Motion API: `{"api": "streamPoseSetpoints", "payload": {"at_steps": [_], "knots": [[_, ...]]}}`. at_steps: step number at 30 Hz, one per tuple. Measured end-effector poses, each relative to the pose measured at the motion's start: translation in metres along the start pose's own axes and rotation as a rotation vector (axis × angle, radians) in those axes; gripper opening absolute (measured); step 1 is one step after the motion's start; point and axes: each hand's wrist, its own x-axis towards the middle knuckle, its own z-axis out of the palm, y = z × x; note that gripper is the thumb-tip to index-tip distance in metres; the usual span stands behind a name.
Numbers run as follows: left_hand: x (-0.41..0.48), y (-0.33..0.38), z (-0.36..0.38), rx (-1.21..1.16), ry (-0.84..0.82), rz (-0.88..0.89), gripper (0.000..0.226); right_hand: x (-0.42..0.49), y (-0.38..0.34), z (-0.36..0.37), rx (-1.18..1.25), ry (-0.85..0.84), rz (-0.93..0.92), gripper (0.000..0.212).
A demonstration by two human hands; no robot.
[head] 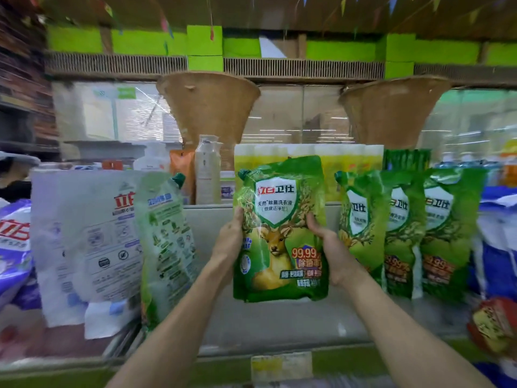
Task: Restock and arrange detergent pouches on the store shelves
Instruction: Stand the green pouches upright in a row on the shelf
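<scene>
Head view: grey shelf bare under held green pouch.

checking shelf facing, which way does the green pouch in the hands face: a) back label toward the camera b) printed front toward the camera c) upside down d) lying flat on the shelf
b: the green pouch, held between the left hand and right hand, shows its deer artwork upright with the cap on top.
</scene>
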Motion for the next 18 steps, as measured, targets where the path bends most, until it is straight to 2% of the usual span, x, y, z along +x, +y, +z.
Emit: {"api": "streamPoseSetpoints", "payload": {"at_steps": [4, 7, 12, 16, 18], "knots": [[0.001, -0.012, 0.023, 0.246, 0.152, 0.020, 0.041, -0.006, -0.001, -0.014, -0.061, 0.128, -0.119, 0.050], [-0.005, -0.024, 0.053, 0.283, 0.038, -0.024, 0.034, -0.014, 0.001, -0.023, -0.167, 0.288, -0.244, 0.028], [-0.020, -0.035, 0.104, -0.012, -0.274, -0.129, 0.042, -0.016, 0.016, -0.035, -0.286, 0.430, -0.415, 0.023], [-0.014, -0.048, 0.131, -0.243, -0.404, -0.172, 0.049, -0.014, 0.012, -0.036, -0.226, 0.320, -0.366, 0.058], [-0.009, -0.052, 0.137, -0.314, -0.434, -0.201, 0.049, -0.011, 0.008, -0.034, -0.221, 0.260, -0.330, 0.054]]}}
